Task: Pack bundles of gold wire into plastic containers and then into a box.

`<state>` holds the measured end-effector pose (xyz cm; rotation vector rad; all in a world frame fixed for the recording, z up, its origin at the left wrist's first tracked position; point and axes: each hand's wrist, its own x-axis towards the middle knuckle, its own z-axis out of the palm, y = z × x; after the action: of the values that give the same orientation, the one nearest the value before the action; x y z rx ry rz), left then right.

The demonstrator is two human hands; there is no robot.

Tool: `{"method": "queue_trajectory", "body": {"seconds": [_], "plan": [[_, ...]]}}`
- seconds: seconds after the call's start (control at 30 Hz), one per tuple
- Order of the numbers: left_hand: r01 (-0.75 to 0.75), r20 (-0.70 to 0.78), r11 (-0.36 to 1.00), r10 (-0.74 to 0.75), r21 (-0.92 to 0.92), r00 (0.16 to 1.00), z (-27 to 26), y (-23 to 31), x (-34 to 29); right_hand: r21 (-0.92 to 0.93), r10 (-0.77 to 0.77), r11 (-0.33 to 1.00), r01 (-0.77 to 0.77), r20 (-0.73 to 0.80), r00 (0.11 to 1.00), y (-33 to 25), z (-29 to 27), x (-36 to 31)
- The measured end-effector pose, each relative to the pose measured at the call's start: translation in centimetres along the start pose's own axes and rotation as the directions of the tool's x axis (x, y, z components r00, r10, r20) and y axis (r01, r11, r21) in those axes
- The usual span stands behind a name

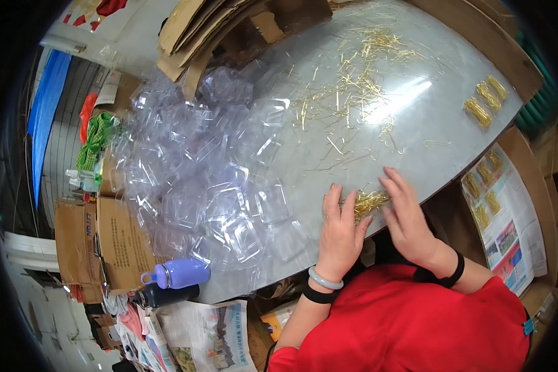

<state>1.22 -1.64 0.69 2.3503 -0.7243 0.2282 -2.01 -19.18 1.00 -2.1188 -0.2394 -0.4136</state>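
Observation:
A small heap of thin gold wire hooks (371,202) lies at the near edge of the grey table (328,164), between my two hands. My left hand (341,239) rests along its left side, fingers stretched forward and thumb close to the wires. On the other side, my right hand (408,220) has its fingers extended and slightly spread, with the thumb side toward the heap. Neither hand is closed round the wires. Farther back, many loose gold hooks (353,87) are scattered across the tabletop. Several tidy gold bundles (488,96) lie at the right edge.
Clear plastic boxes (211,161) pile up over the table's left side. A purple bottle (183,273) and a dark bottle (167,294) lie at the near left edge. Cardboard (195,37) stands at the back. More gold bundles (482,217) lie on a printed sheet (508,248) at right.

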Motion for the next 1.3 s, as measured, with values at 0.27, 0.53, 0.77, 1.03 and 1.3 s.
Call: {"method": "queue_trajectory", "body": {"seconds": [0.27, 0.53, 0.77, 1.03, 1.3], "plan": [[0.007, -0.01, 1.0, -0.007, -0.011, 1.0, -0.3, -0.5, -0.5, 0.323, 0.035, 0.944, -0.071, 0.117, 0.992, 0.8, 0.1, 2.7], [0.009, 0.043, 0.993, -0.004, -0.121, 0.999, -0.4, -0.9, -0.5, 0.016, -0.249, 0.966, 0.257, 0.312, 0.917, 1.2, -0.6, 4.0], [0.101, 0.101, 0.972, -0.081, -0.212, 0.992, -0.7, -0.4, -0.5, 0.136, -0.318, 0.948, 0.289, 0.479, 0.818, 2.7, -2.5, 6.6], [-0.052, 0.053, 0.996, 0.056, -0.066, 0.997, -0.3, -0.8, -0.4, -0.074, -0.211, 0.972, 0.225, 0.157, 0.965, 0.9, 0.0, 2.7], [0.009, -0.006, 0.993, -0.01, -0.116, 1.0, -0.4, -0.8, -0.6, 0.052, -0.232, 0.972, 0.228, 0.334, 0.914, 1.0, -1.3, 4.9]]}}
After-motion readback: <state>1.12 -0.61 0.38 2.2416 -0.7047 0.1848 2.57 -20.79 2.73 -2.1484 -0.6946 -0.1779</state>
